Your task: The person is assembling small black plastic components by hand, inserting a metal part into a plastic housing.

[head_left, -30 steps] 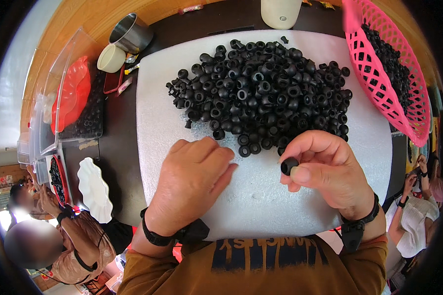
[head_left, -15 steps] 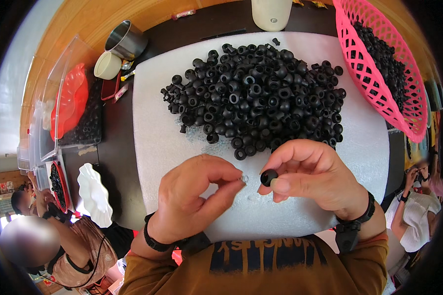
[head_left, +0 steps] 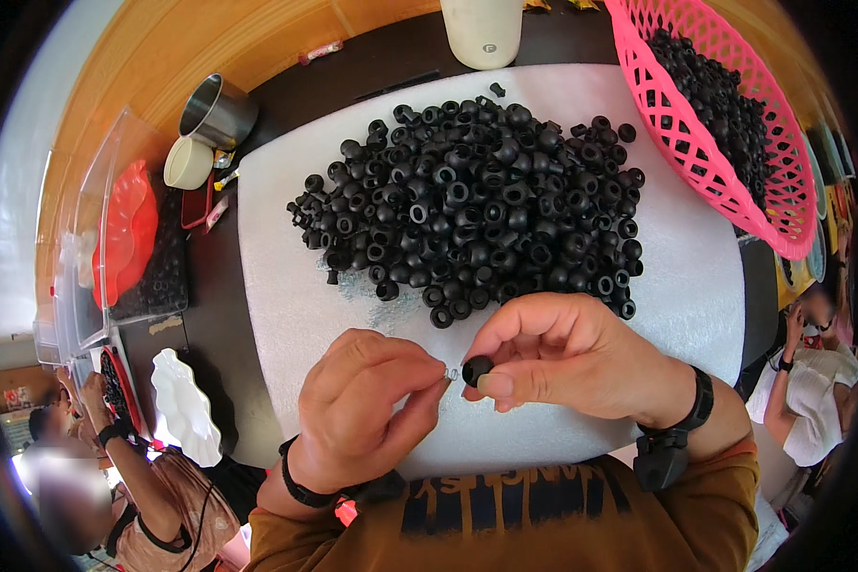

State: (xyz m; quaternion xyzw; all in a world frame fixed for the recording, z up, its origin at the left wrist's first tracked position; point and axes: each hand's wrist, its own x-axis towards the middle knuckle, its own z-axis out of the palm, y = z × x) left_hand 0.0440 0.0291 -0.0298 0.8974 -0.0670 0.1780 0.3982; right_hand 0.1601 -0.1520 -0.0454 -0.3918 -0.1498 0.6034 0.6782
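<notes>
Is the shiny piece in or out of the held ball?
At least partly out: the shiny piece shows between left hand and ball. Whether its tip is inside: cannot tell.

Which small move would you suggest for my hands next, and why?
Probably ease the small spring-like piece into the hollow black ball: the left hand pinches that piece just beside the ball, which the right hand holds.

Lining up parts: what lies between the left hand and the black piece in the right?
In the head view: a small shiny piece, possibly a spring, pinched by the left hand, close to the black piece.
</notes>
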